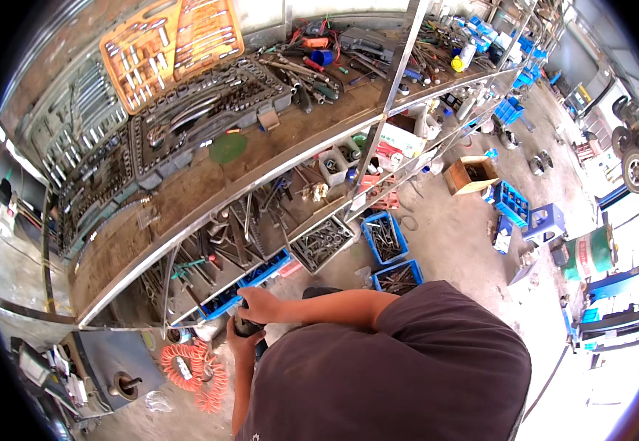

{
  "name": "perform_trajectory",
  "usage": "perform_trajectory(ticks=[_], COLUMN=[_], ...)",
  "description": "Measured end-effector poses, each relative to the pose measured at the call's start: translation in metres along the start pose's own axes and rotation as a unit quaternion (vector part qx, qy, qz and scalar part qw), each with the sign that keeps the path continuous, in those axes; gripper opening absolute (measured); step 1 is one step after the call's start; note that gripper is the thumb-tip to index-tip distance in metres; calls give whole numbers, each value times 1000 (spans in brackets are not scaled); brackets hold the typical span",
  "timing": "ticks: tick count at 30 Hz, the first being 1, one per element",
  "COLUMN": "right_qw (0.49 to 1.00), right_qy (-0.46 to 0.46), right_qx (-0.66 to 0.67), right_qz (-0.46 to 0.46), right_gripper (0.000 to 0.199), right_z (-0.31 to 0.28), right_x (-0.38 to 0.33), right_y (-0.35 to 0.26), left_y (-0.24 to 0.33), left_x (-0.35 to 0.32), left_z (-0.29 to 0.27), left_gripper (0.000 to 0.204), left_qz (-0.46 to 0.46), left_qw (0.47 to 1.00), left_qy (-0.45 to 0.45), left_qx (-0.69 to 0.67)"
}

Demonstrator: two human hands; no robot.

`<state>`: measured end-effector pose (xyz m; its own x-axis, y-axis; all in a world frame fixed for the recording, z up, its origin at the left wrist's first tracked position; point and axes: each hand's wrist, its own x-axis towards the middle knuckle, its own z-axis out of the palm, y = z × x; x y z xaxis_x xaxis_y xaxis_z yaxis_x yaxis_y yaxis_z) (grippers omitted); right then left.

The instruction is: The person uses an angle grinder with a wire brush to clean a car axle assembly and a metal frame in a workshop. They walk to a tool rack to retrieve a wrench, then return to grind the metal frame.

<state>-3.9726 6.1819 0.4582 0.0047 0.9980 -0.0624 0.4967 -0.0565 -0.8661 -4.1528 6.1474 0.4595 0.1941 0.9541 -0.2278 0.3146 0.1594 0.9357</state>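
Observation:
Both my hands are together in front of the shelf's lower left end. They close around a dark, rounded object (244, 325), mostly covered by fingers and too small to name. My right hand (258, 304) grips it from above, and my left hand (240, 342) is wrapped round its lower side. Just beyond my hands, blue trays (222, 303) sit on the lower shelf. Loose hand tools and metal bars lie beside them, among them a teal-handled tool (189, 267).
The workbench (261, 151) above carries socket sets (209, 110) and loose tools. Blue crates (385, 239) of metal parts stand on the floor to the right, with a wooden box (471, 175) farther off. An orange coiled hose (200, 373) lies near my left hand.

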Motion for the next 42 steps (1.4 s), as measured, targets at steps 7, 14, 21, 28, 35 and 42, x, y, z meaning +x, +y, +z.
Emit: perform_trajectory(ticks=[7,14,21,28,35,42], right_qw=[993,995,998,994,997,975], right_qy=[-38,-65,-5,76,8,-218], right_qx=[43,41,63,33,48,41], right_qz=[-101,-65,27,67,60,4], right_gripper=[54,53,54,54,73,76], right_z=[-20,-136,-223,-275,-331,-524], right_x=[53,74,43,16,6,6], right_y=[35,109,164,183,191,164], left_y=[28,51,82,130,154,134], left_x=[29,97,120,130,128,140], left_z=[41,151,228,280,315,341], left_gripper=[94,104,98,94,101,108], left_qz=[32,-5,-38,-29,21,12], left_qw=[996,1000,994,984,984,996], left_qy=[82,15,-81,-171,-141,-21], left_qx=[31,-10,57,37,108,90])
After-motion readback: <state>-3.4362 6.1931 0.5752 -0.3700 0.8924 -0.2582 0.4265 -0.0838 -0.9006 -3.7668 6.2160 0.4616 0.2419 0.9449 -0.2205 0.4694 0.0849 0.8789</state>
